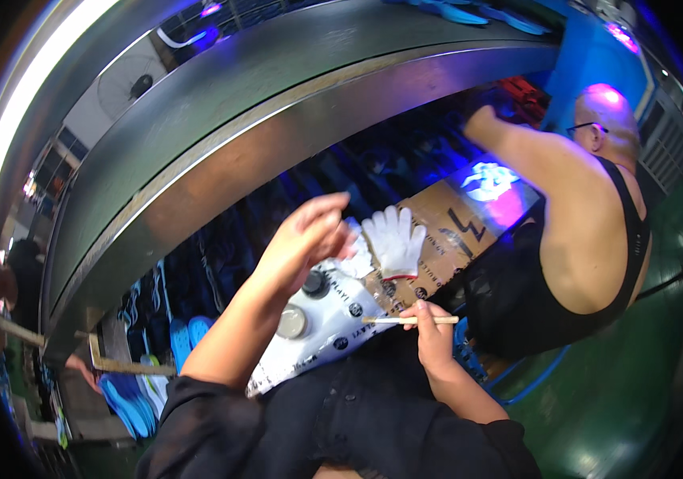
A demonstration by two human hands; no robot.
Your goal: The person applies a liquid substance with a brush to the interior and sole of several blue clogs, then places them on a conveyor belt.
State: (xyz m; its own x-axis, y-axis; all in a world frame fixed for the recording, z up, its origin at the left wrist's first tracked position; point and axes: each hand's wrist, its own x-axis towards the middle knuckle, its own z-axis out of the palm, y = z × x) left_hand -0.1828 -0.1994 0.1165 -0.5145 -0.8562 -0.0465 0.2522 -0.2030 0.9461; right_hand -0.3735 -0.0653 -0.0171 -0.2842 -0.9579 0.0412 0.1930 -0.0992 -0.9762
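Observation:
My right hand (431, 329) pinches the pale handle of a small thin brush (389, 320), whose tip points left over the edge of a white printed plastic sheet (321, 351). Raised above the far side of that sheet is my left hand (317, 235), its fingers loosely curled and apart, with nothing visible in it. Below my left wrist stand a round pot of greyish paste (292, 322) and a dark round container (315, 282). A white knit glove (393, 242) with a red cuff lies flat beyond the brush, on brown cardboard (441, 215).
A long conveyor (277, 76) curves across the far side, with blue shoe soles (453, 11) on it. More blue soles (130, 403) sit on a rack at lower left. A co-worker in a black tank top (597, 231) reaches across close on my right.

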